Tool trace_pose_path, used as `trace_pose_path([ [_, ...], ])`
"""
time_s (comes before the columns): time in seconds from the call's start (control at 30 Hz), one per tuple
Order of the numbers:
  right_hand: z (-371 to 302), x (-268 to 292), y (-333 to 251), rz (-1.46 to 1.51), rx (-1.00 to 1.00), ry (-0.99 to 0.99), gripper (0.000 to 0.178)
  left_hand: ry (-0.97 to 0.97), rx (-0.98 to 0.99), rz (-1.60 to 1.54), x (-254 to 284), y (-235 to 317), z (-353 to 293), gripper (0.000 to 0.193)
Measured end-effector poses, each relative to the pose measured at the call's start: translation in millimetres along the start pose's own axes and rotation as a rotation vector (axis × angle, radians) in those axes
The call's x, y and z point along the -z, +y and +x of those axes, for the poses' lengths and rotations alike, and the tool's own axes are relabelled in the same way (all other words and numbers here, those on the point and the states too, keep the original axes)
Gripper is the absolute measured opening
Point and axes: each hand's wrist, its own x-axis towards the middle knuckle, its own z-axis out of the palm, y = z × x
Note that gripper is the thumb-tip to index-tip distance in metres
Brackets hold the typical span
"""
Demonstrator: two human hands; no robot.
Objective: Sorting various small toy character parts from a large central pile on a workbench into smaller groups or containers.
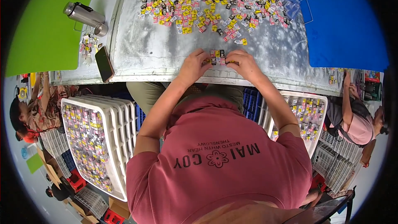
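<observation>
Near the front edge of a streaky, metal-looking tabletop, the head view shows a compact, many-coloured block of small packets lying between the left hand and right hand, fingers bent, each pinching one end. Beyond spreads a loose heap of small rectangular packets; leftward are a cylindrical steel flask and smooth, dark-screened phone.

Your left forearm angles toward one o'clock, your right forearm toward eleven; your left hand and right hand face each other, apart, both pinching.
</observation>
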Motion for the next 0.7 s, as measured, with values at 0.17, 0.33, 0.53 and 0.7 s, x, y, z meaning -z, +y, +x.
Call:
trace_pose_path([
  [0.17,-2,-2,4,-0.018,0.009,0.053,0.023,0.020,0.044,-0.023,1,-4,5,0.028],
  [0.33,-3,3,-3,0.037,-0.063,0.050,0.021,0.011,0.045,-0.057,4,-6,4,0.025],
  [0.53,-3,4,8,0.065,-0.056,0.070,0.013,0.011,0.051,-0.056,5,-3,4,0.021],
  [0.7,-6,2,19,-0.012,0.087,0.123,0.011,-0.004,0.094,-0.064,6,-3,6,0.016],
])
